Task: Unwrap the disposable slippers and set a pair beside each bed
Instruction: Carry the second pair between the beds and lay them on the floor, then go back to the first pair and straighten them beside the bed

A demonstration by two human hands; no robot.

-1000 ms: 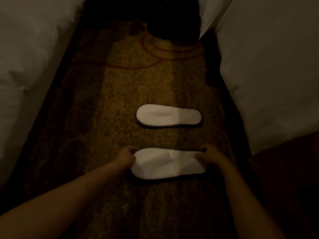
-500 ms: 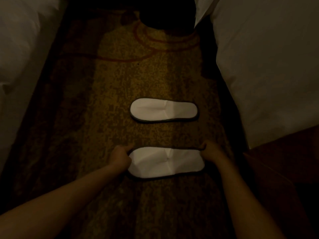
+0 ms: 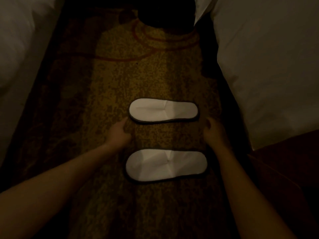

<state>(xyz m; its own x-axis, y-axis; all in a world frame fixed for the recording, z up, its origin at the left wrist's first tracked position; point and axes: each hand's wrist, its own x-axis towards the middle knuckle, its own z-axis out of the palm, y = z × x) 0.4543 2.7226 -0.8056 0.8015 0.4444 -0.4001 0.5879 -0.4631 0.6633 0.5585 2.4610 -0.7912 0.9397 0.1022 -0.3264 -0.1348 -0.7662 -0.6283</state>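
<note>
Two white disposable slippers with dark edging lie flat and parallel on the carpet between two beds, toes pointing left. The far slipper [image 3: 163, 110] is above the near slipper [image 3: 166, 165]. My left hand [image 3: 119, 132] hovers just left of the gap between them, fingertips close to the far slipper's toe end. My right hand [image 3: 214, 132] is on the right of that gap, below the far slipper's heel. Both hands hold nothing, fingers loosely apart. The room is dim.
A white-covered bed [image 3: 20, 49] flanks the aisle on the left, another white bed [image 3: 269, 66] on the right. The patterned gold-brown carpet [image 3: 138, 75] runs between them. A dark round object [image 3: 165, 12] stands at the far end. A dark reddish surface [image 3: 284, 169] lies at lower right.
Both hands let go of the near slipper's ends and moved forward toward the far slipper. The near slipper stays flat on the carpet.
</note>
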